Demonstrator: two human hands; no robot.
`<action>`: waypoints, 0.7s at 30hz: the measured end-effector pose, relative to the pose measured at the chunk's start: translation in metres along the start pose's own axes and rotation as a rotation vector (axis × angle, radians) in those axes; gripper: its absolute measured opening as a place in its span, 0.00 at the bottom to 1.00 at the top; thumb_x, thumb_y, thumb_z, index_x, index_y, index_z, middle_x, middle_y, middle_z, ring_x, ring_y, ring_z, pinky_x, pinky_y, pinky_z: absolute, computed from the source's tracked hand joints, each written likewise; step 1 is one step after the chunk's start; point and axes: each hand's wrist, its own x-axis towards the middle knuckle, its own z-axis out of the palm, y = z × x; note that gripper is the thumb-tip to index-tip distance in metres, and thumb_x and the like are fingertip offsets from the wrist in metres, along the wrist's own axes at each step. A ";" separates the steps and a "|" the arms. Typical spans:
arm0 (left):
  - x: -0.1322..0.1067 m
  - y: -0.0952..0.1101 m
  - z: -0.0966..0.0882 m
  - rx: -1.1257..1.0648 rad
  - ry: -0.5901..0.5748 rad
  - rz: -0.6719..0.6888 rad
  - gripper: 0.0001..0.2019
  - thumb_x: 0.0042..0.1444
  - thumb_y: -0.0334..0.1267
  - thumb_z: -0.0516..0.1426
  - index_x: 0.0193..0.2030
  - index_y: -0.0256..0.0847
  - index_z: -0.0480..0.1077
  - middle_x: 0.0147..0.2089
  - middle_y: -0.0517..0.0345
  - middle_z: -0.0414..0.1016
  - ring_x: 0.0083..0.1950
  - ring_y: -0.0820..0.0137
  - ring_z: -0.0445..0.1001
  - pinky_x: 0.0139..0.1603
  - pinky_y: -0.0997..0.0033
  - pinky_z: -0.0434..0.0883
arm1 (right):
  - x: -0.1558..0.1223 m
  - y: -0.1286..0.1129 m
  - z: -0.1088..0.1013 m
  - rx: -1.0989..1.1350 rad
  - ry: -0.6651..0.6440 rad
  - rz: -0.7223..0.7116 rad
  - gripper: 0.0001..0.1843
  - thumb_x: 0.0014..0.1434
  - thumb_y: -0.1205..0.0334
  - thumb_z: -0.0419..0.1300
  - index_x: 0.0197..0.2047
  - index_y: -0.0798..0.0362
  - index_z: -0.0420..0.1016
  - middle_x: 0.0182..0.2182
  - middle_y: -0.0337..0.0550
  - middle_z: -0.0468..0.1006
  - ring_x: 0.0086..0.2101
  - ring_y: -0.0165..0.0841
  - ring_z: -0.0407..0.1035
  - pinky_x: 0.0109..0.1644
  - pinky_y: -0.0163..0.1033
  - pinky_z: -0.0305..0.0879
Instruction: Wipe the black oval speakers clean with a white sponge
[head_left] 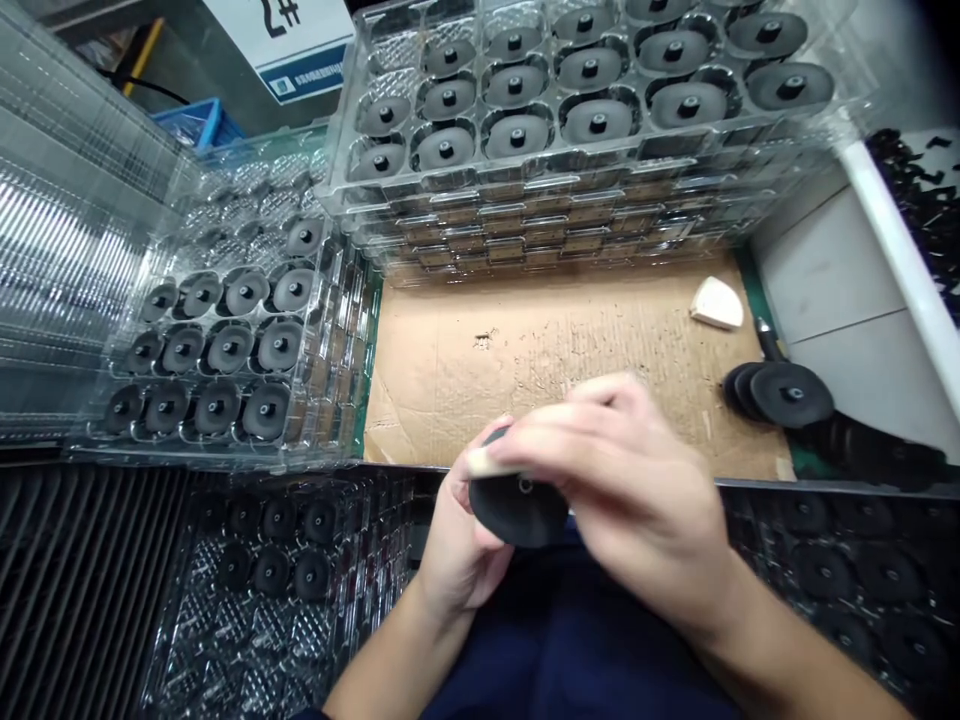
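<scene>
Near the front edge of the cardboard-covered bench, my left hand [463,535] grips a black disc [517,513] with a small round hub at its centre. My right hand [637,490] is closed over the disc, slightly blurred. Between its fingers is a cream-coloured pad [487,462], pressed against the disc's upper edge; most of the pad is hidden by the fingers. To the right on the cardboard lie a cream wedge-shaped block [717,303] and several stacked black discs [791,394], with a dark-handled tool [769,341] behind them.
Stacked clear plastic trays [525,190] holding dark discs stand at the back. Another tray stack [300,400] is on the left. Below the bench edge are a partly filled tray [247,620] and more discs [892,580]. A white-walled bin [907,250] borders the right side.
</scene>
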 end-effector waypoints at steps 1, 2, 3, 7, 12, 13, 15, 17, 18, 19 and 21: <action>-0.001 0.002 0.001 -0.016 -0.005 0.038 0.36 0.30 0.46 0.72 0.52 0.50 0.71 0.50 0.60 0.76 0.59 0.57 0.69 0.58 0.66 0.67 | -0.005 0.004 -0.002 0.003 0.022 0.086 0.16 0.62 0.76 0.51 0.43 0.50 0.75 0.37 0.37 0.80 0.36 0.30 0.68 0.42 0.39 0.62; -0.001 0.003 0.001 -0.041 -0.022 0.061 0.34 0.32 0.44 0.72 0.51 0.50 0.72 0.50 0.59 0.77 0.57 0.59 0.71 0.57 0.66 0.68 | -0.012 0.009 -0.005 0.006 0.047 0.197 0.14 0.62 0.74 0.54 0.44 0.48 0.75 0.37 0.36 0.79 0.36 0.31 0.68 0.41 0.38 0.62; -0.002 0.005 0.001 -0.072 -0.049 0.065 0.31 0.34 0.42 0.71 0.50 0.51 0.72 0.51 0.59 0.77 0.56 0.60 0.73 0.56 0.66 0.69 | -0.020 0.014 -0.007 0.026 0.080 0.312 0.12 0.62 0.70 0.56 0.44 0.46 0.75 0.37 0.36 0.79 0.36 0.31 0.68 0.39 0.37 0.63; -0.003 0.008 0.001 -0.174 -0.141 0.020 0.28 0.36 0.46 0.70 0.49 0.53 0.73 0.57 0.57 0.73 0.54 0.57 0.74 0.56 0.59 0.69 | -0.064 0.034 -0.007 0.134 0.126 0.660 0.10 0.61 0.56 0.59 0.46 0.42 0.76 0.38 0.38 0.78 0.31 0.32 0.70 0.29 0.35 0.65; -0.005 0.009 0.003 -0.223 -0.189 -0.010 0.31 0.33 0.51 0.69 0.48 0.52 0.74 0.57 0.55 0.74 0.54 0.54 0.74 0.57 0.58 0.69 | -0.082 0.045 -0.002 0.074 0.095 0.769 0.12 0.59 0.52 0.60 0.43 0.47 0.78 0.32 0.40 0.79 0.26 0.33 0.71 0.27 0.35 0.68; -0.005 0.010 0.004 -0.227 -0.188 -0.015 0.30 0.33 0.50 0.69 0.48 0.51 0.74 0.55 0.55 0.75 0.53 0.56 0.75 0.56 0.60 0.70 | -0.077 0.042 -0.003 0.065 0.113 0.752 0.11 0.59 0.53 0.60 0.44 0.46 0.78 0.32 0.40 0.79 0.26 0.32 0.71 0.27 0.34 0.68; -0.005 0.010 0.008 -0.221 -0.182 -0.020 0.29 0.33 0.47 0.70 0.47 0.50 0.74 0.53 0.56 0.77 0.51 0.59 0.77 0.53 0.65 0.72 | -0.062 0.029 -0.006 0.024 0.179 0.667 0.11 0.61 0.56 0.59 0.46 0.45 0.76 0.34 0.39 0.79 0.28 0.31 0.71 0.27 0.33 0.68; -0.005 0.010 0.011 -0.200 -0.162 -0.004 0.28 0.33 0.42 0.71 0.46 0.49 0.75 0.49 0.59 0.79 0.49 0.64 0.78 0.50 0.72 0.73 | -0.043 0.008 -0.006 -0.051 0.226 0.486 0.11 0.62 0.61 0.58 0.48 0.46 0.75 0.37 0.41 0.78 0.31 0.32 0.71 0.30 0.32 0.69; -0.005 0.010 0.013 -0.189 -0.147 0.007 0.27 0.34 0.41 0.71 0.46 0.50 0.75 0.48 0.60 0.79 0.48 0.66 0.78 0.49 0.74 0.72 | -0.033 -0.002 -0.006 -0.082 0.216 0.369 0.12 0.62 0.64 0.57 0.49 0.48 0.74 0.39 0.42 0.77 0.34 0.32 0.71 0.34 0.33 0.70; -0.005 0.009 0.014 -0.181 -0.134 0.014 0.26 0.36 0.42 0.70 0.46 0.50 0.75 0.47 0.61 0.79 0.49 0.67 0.77 0.50 0.74 0.72 | -0.025 -0.012 -0.005 -0.094 0.174 0.254 0.13 0.62 0.67 0.56 0.50 0.52 0.73 0.39 0.45 0.77 0.36 0.33 0.71 0.38 0.34 0.70; -0.005 0.007 0.014 -0.165 -0.110 0.038 0.24 0.37 0.44 0.70 0.46 0.51 0.75 0.48 0.62 0.79 0.50 0.67 0.76 0.54 0.72 0.70 | -0.011 -0.025 -0.002 -0.056 -0.012 0.124 0.12 0.62 0.72 0.53 0.47 0.58 0.74 0.35 0.47 0.77 0.36 0.34 0.71 0.41 0.36 0.70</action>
